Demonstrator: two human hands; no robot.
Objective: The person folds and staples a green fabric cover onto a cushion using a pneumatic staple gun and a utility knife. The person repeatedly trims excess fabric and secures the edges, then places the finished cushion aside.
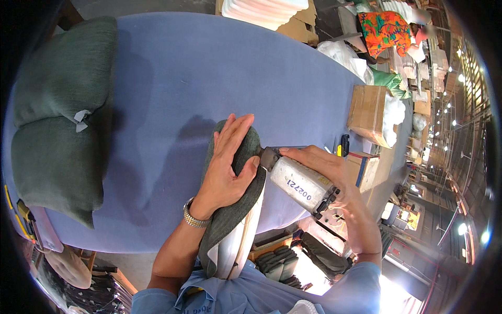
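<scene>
Fabric (236,213) beneath left fingers (231,138), metal tool (295,184) within right fingers (302,155).

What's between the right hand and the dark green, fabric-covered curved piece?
The head view shows a boxy silver metal tool in the right hand, nose at the curved piece.

A broad blue counter (246,68) takes up the left and middle in front of me. To the right, the room runs a long way back under a dark roof (483,144), dotted with bright lamps (461,78). White glare (395,293) fills the near right; pale grey floor (137,267) shows at near left.
</scene>
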